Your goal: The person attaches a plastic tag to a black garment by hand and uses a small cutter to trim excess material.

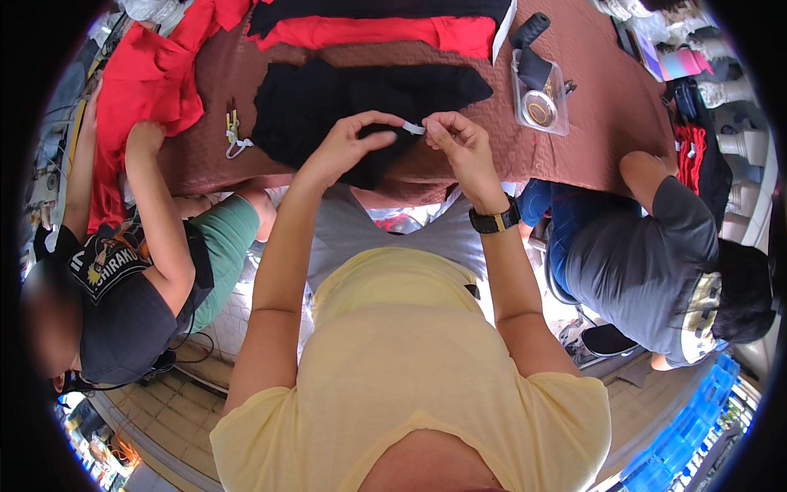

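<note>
Between my two hands is a small white strip [413, 128], like a fabric label, held just above the near edge of a black garment [361, 94]. My left hand [348, 146] has its index fingertip against the strip's left end, thumb a little below. At the other end, my right hand [461, 148] pinches with thumb and forefinger; a dark watch is on that wrist. The black garment lies spread on the brown cloth-covered table [225, 61]. Fine details at the fingertips are too small to make out.
Yellow-handled thread snips [233, 127] lie left of the garment. A clear plastic box [541, 102] and a dark thread cone [529, 30] stand right. Red and black garments [361, 33] lie beyond. One person at left handles red cloth [160, 78]; another person [648, 246] sits at right.
</note>
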Demonstrator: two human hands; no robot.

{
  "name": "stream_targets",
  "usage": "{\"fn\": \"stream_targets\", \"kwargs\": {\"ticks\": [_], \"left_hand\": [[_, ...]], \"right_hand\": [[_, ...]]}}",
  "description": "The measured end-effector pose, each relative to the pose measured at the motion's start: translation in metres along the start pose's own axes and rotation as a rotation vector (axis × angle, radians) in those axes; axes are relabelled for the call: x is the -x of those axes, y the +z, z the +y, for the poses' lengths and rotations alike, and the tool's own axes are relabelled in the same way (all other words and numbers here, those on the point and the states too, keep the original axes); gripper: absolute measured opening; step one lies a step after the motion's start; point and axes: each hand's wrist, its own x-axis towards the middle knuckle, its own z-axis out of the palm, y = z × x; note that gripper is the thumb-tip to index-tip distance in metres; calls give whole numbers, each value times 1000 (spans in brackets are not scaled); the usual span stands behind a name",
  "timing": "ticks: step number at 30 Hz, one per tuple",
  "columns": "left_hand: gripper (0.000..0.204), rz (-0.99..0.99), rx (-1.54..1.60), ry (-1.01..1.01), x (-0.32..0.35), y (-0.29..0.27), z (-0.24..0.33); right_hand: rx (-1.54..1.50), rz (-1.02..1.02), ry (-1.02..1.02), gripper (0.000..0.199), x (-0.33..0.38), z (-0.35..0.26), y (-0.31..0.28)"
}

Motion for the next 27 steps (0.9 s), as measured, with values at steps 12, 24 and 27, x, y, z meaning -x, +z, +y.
{"fn": "stream_targets", "kwargs": {"ticks": [12, 24, 27], "left_hand": [[31, -64, 125, 26, 2, 7, 12], [23, 383, 16, 256, -3, 11, 2], [27, 440, -146, 364, -1, 13, 10]], "right_hand": [[40, -75, -10, 19, -8, -26, 11], [19, -120, 4, 21, -8, -36, 12], [14, -126, -1, 20, -9, -34, 12]]}}
